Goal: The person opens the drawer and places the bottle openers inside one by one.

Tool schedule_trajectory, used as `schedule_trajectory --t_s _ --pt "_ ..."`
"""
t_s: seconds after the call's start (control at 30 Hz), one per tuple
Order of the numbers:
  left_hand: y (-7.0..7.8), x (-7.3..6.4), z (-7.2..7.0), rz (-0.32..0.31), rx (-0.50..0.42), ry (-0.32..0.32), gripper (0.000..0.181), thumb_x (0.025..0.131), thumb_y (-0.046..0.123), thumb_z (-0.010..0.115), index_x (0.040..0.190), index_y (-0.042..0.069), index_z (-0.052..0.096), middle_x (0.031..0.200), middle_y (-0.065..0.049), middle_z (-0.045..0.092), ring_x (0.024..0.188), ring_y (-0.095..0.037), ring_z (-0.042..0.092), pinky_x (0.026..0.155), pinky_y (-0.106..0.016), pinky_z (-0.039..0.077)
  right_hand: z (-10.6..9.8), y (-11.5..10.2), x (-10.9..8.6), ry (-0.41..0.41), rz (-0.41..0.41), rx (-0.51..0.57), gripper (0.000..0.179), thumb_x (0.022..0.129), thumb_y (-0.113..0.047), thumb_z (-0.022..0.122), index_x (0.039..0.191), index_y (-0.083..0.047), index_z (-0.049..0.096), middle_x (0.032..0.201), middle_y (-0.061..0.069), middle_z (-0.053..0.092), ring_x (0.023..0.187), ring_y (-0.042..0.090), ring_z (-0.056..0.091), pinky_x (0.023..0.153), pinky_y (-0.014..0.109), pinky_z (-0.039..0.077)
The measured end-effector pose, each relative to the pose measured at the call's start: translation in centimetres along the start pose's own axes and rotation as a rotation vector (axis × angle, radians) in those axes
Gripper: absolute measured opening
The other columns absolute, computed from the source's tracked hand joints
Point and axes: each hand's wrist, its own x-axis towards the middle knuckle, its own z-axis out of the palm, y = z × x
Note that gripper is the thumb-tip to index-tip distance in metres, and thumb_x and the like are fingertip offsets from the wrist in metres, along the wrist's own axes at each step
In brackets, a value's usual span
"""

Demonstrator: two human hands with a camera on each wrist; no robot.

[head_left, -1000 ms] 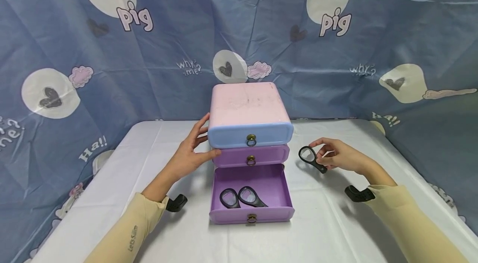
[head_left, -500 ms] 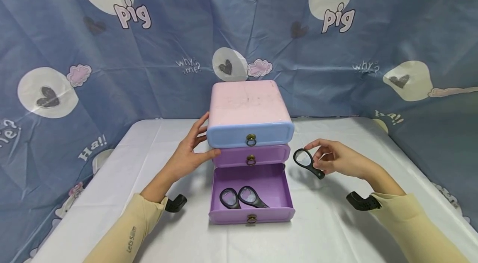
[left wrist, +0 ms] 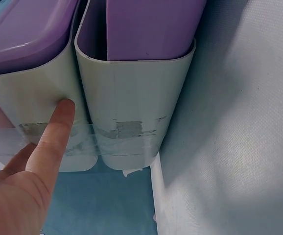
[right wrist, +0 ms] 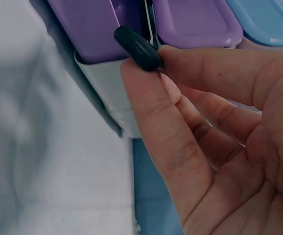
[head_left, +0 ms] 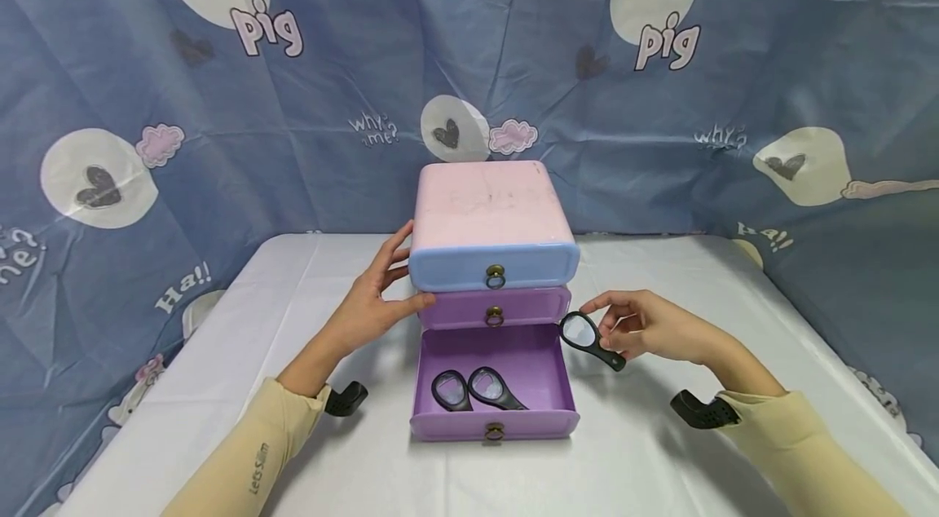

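A stacked drawer unit with a pink top stands at the middle of the table. Its purple bottom drawer is pulled out, and two black magnifying glasses lie inside. My left hand rests against the unit's left side, fingers extended; in the left wrist view one fingertip touches the pale casing. Between thumb and fingers, my right hand pinches a third magnifying glass, held tilted by the drawer's back right corner. In the right wrist view only its dark end shows.
The purple middle drawer and blue top drawer are closed, each with a ring pull. A white cloth covers the table. Behind hangs a blue printed curtain.
My right hand has carried the magnifying glass left and a little toward me, up to the open drawer's right side. The left hand stays in place on the unit.
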Motion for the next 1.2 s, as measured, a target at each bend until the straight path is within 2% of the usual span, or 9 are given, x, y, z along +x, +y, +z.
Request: schedule_trajectory --t_s 0.37,0.5,0.73,1.03,1.2 --pt "-0.1 -0.3 0.1 -0.005 -0.015 -0.005 0.105 0.094 0.025 0.087 0.165 0.060 0.018 0.170 -0.011 0.038 0.151 -0.040 0.049 0.123 -0.068 0.037 2.3 -0.9 0.5 -0.032 -0.033 -0.021 0.051 0.098 -0.007 0.076 0.145 0.004 0.061 0.100 0.008 0.069 0.087 0.012 0.071 0.071 0.033 0.063" --pt "-0.2 -0.4 0.1 -0.007 -0.012 -0.010 0.105 0.094 0.026 0.087 0.165 0.060 0.018 0.170 -0.011 0.038 0.152 -0.040 0.049 0.120 -0.069 0.040 3.1 -1.5 1.0 -0.028 -0.036 -0.052 0.050 0.098 -0.007 0.076 0.145 0.004 0.062 0.097 0.006 0.071 0.086 0.012 0.072 0.070 0.031 0.063" --pt "0.1 -0.1 -0.3 0.003 0.002 -0.011 0.105 0.094 0.028 0.087 0.165 0.061 0.017 0.171 -0.009 0.038 0.153 -0.039 0.048 0.120 -0.068 0.040 4.1 -2.8 2.0 0.010 -0.054 -0.163 0.044 0.097 -0.007 0.077 0.138 0.004 0.069 0.090 0.002 0.076 0.071 0.009 0.067 0.065 0.027 0.060" --pt "0.0 0.1 -0.4 -0.003 -0.005 -0.014 0.106 0.094 0.028 0.087 0.165 0.061 0.017 0.171 -0.008 0.037 0.153 -0.039 0.048 0.120 -0.069 0.040 5.9 -5.2 3.2 0.105 -0.039 -0.335 0.033 0.093 -0.005 0.081 0.124 0.004 0.077 0.082 0.000 0.079 0.066 0.003 0.067 0.063 0.022 0.056" --pt "-0.1 0.0 -0.2 -0.006 -0.009 -0.016 0.105 0.094 0.028 0.087 0.166 0.059 0.017 0.170 -0.009 0.038 0.153 -0.039 0.047 0.120 -0.070 0.039 7.2 -6.0 3.9 0.133 -0.078 -0.429 0.025 0.090 -0.001 0.082 0.114 0.004 0.081 0.075 -0.004 0.075 0.067 0.000 0.063 0.065 0.020 0.054"
